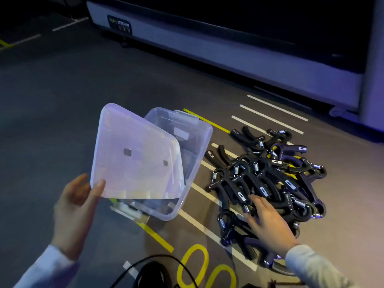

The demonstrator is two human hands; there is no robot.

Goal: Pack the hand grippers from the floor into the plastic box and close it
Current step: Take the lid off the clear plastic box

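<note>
Left hand [76, 202] pinches the lid [135, 156] corner, tilted above the clear plastic box [195, 146] on the floor [62, 90]. Right hand [268, 221], fingers spread, rests on the hand grippers [270, 179] piled beside the box.

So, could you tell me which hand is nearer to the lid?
Left. The left hand pinches the lid at its near corner, while the right hand rests on the pile of hand grippers, beyond the box.

A dark floor [62, 90] carries white stripes [276, 113] and yellow markings [195, 265]; a black cable [153, 267] loops at the bottom edge. Along the far side stands a large pale machine base [239, 57] bearing a dark label [119, 24] that reads STRONG
</note>
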